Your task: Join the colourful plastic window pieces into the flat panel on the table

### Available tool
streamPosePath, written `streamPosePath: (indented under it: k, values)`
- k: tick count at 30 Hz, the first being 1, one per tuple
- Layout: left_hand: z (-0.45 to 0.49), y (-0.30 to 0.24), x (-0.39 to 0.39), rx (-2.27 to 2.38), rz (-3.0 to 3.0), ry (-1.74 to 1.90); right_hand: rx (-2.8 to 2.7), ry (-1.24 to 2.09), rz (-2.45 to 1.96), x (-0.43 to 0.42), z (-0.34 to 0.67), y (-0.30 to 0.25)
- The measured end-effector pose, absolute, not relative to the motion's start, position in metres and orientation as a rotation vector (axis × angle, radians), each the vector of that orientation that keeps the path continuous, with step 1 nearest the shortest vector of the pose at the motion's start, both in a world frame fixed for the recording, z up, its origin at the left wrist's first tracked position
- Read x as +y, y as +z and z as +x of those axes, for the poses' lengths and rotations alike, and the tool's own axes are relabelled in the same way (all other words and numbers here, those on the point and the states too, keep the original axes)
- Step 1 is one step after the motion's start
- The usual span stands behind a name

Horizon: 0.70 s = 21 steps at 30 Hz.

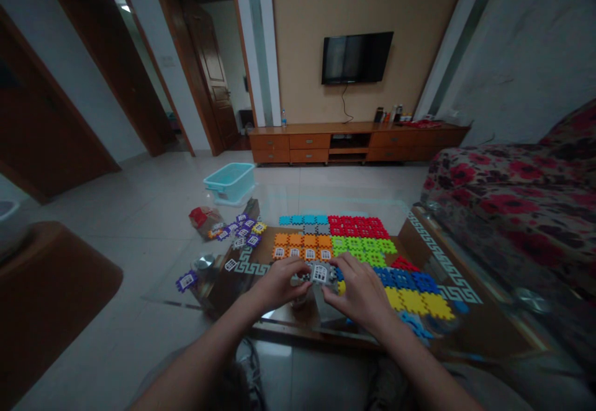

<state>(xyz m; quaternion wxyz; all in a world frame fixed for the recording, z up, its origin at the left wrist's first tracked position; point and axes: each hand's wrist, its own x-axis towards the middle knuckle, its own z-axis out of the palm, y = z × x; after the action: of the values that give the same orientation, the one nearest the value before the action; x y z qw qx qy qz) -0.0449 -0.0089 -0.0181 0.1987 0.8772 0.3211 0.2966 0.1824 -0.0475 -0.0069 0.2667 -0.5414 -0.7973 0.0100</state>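
Note:
Between my two hands, above the near side of the glass table, is a grey interlocking building tile (320, 273) with a white window insert. My left hand (282, 282) pinches its left edge. Thumb and fingers of my right hand (356, 287) grip its right side. Just beyond lie orange tiles (302, 240), the near row fitted with white windows. Lime green tiles (365, 248) lie to the right of these. Blue tiles (410, 279) and yellow tiles (413, 301) spread beside my right hand, which partly hides them.
Red tiles (357, 226) and light blue tiles (303, 219) lie farther back. Purple tiles (242, 232) are heaped at the left, near a loose white window (231, 265) and a single purple tile (187, 280). A turquoise bin (230, 181) stands beyond the table. A floral sofa (512, 175) is at the right.

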Motion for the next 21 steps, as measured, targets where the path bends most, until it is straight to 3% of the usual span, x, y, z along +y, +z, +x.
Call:
streamPosePath:
  k: [21]
  values:
    - [-0.085,-0.010,0.009,1.069,2.350,0.719,-2.212,0.116,-1.563,-0.050,0.179,-0.011]
